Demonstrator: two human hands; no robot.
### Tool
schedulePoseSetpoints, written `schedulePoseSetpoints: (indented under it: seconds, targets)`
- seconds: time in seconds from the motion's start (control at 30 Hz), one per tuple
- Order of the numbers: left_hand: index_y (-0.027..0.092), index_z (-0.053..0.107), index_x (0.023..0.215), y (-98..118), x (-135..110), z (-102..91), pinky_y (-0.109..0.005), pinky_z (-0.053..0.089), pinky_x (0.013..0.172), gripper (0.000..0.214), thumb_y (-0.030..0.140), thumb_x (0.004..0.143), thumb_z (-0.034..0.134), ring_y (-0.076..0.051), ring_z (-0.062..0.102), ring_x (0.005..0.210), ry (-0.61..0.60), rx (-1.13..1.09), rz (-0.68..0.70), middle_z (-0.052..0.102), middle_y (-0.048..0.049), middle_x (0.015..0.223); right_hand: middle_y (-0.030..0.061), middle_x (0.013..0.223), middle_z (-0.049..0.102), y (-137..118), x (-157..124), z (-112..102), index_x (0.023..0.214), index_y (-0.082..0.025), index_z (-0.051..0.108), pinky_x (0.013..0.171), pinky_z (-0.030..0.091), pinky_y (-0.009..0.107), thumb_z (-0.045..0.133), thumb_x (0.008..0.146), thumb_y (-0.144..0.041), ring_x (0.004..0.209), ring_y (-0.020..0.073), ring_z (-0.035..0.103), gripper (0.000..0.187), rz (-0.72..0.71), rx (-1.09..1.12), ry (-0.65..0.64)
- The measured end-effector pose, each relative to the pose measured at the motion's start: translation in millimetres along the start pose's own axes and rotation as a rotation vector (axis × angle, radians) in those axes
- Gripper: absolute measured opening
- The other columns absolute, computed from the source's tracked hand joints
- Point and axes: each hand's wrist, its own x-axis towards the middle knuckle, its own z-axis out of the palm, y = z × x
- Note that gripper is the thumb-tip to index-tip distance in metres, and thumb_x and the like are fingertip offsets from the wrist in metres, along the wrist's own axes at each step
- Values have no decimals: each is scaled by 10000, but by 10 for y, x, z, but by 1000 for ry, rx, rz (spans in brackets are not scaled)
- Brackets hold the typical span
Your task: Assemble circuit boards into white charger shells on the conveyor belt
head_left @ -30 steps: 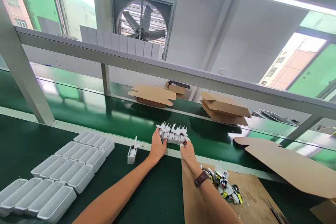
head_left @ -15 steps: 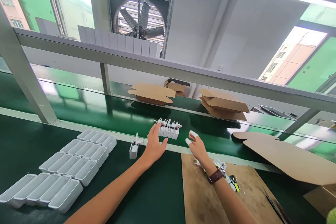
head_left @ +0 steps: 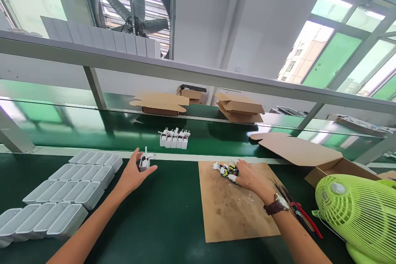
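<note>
My left hand (head_left: 133,177) is curved round a small white plastic case (head_left: 144,164), thumb across its front and fingers at its left side. A white plug piece stands up from this case, which rests on the green table. Over the brown board, my right hand (head_left: 249,177) pinches a small circuit board (head_left: 228,169) with yellow and white parts; white covers sit on its fingertips. A white plug piece (head_left: 215,166) lies at the circuit board's left end. Several filled white cases (head_left: 175,140) stand in a row on the green belt beyond.
Rows of open white cases (head_left: 77,185) lie at the left. The brown board (head_left: 235,218) lies in front of me, with red-handled pliers (head_left: 309,220) and tweezers (head_left: 280,189) near its right edge. A green fan (head_left: 352,214) stands at the right. Flattened cartons (head_left: 241,107) lie at the back.
My left hand has left the row of filled cases and come round the single case nearer me. My right hand has moved down onto the circuit board. The view has swung right.
</note>
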Motion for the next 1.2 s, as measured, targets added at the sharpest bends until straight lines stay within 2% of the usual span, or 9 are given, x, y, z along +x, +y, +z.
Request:
schedulePoseSetpoints:
  seconds: [0.13,0.33,0.43,0.6,0.73,0.87,0.97,1.07,1.2]
  targets:
    - [195,363,1523,-96,-59,111,-495,509,1085,865,416,759,704,-345,588,1331,-29,-30,19,605,-155,1424,115,959,764,5,-6,-85,812,-224,675,901,510,374,689,668,-163,1017,319,686,157,63,20,-8]
    - [230,416,1490,-90,-294,195,-418,575,962,792,423,776,700,-314,620,1279,-130,-122,121,653,-116,1353,111,1184,762,-266,28,-164,1209,-214,688,977,560,436,630,796,-260,1123,294,709,420,54,117,-12]
    - [239,405,1508,-80,-384,222,-385,585,908,779,395,802,695,-299,631,1257,-196,-141,176,654,-117,1348,88,1131,783,-570,-17,48,1219,-226,701,946,597,419,679,811,-344,1074,281,739,425,-9,232,-82]
    - [257,372,1540,-63,-446,208,-377,582,917,769,372,847,683,-271,647,1220,-268,-114,219,636,-107,1375,85,1104,774,-1184,-155,633,1198,-222,717,1006,568,482,754,785,-430,1070,308,725,463,-105,320,-203]
    - [245,351,1555,-57,-456,165,-392,568,963,774,348,862,679,-270,631,1231,-294,-70,253,622,-110,1395,110,1237,706,-1471,-220,866,1309,-218,658,1066,519,511,809,771,-494,1157,323,668,623,-342,251,-317]
    - [237,344,1561,-27,-463,119,-404,551,1000,786,330,863,693,-287,602,1267,-331,-5,291,606,-118,1409,146,1501,541,-1427,-212,868,1448,-237,533,1186,399,559,806,811,-463,1404,348,494,729,-547,201,-435]
    - [249,331,1568,9,-471,88,-415,532,1029,787,324,873,693,-287,604,1250,-352,39,306,590,-117,1420,154,1537,501,-1291,-254,899,1526,-244,426,1174,419,565,751,871,-357,1412,340,489,740,-596,180,-525]
    - [256,332,1564,36,-477,72,-424,533,1032,786,310,870,697,-291,604,1242,-364,56,304,583,-115,1420,129,1436,572,-1177,-352,1000,1534,-277,396,1114,484,554,674,914,-264,1304,313,575,679,-628,206,-483]
    - [253,329,1564,31,-479,82,-441,521,1065,801,303,859,706,-307,573,1302,-381,53,273,554,-126,1445,97,1143,646,-1145,-456,1131,1480,-275,438,930,593,511,652,942,-300,1044,278,657,580,-643,269,-329]
